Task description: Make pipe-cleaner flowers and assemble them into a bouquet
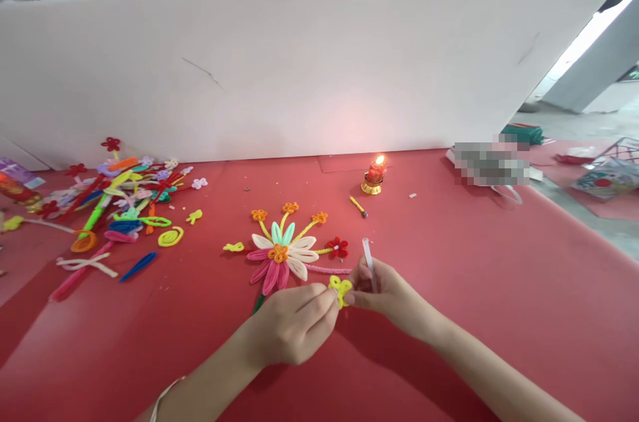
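Between the fingertips of my left hand point(294, 323) is a small yellow pipe-cleaner flower point(340, 285). My right hand point(392, 292) grips a translucent glue stick point(368, 250) that points upward, and its thumb and finger touch or nearly touch the yellow flower's right edge. Just beyond my left hand lies a large pipe-cleaner flower point(302, 255) with white, pink and mint petals and an orange centre. Thin stems spread from it, bearing small orange flowers point(290, 208) and a red flower point(338, 247). A pink twisted stem point(327, 269) runs toward my fingers.
A lit candle point(375, 173) burns in a gold holder near the white board point(309, 76). A short yellow stick point(357, 205) with a dark tip lies before it. Colourful pipe-cleaner pieces point(127, 189) are heaped at left on the red tabletop point(499, 289). A blurred-out packet point(489, 166) lies far right.
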`<state>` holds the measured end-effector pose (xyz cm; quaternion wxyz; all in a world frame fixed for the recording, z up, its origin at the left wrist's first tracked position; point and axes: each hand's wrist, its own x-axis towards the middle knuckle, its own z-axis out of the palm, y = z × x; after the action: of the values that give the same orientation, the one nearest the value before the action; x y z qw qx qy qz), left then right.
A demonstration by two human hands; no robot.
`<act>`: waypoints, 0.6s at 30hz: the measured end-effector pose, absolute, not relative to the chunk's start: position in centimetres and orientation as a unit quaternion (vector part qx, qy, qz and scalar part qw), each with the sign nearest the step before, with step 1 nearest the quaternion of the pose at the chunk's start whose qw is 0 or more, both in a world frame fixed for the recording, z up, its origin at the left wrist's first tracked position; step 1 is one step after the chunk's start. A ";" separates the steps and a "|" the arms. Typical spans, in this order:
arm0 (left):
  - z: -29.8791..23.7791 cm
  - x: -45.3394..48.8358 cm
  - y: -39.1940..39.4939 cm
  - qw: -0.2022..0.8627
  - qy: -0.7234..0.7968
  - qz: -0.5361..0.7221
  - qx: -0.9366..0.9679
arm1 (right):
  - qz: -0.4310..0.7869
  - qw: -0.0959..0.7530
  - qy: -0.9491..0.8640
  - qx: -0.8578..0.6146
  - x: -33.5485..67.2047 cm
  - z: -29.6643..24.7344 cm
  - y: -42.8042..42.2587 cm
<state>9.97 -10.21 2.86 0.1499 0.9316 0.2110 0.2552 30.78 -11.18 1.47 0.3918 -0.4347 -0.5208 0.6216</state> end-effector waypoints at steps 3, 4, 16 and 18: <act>2.7 10.4 -9.3 0.123 0.295 0.324 0.891 | 0.541 0.405 -0.557 -0.483 32.2 1.2 -10.4; 2.8 10.7 -8.8 0.112 0.327 0.329 0.879 | 0.498 0.415 -0.568 -0.507 32.8 1.2 -10.1; 1.8 14.5 -5.1 0.046 0.324 0.038 0.944 | 0.137 0.363 -0.799 -0.458 34.7 2.3 -9.9; 1.6 14.0 -5.2 0.040 0.331 0.090 0.938 | 0.113 0.374 -0.810 -0.438 34.4 2.0 -10.0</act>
<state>14.00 -5.16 1.55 0.0400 0.9384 0.3313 0.0900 34.41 -9.99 1.97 0.3739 -0.4375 -0.8099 0.1133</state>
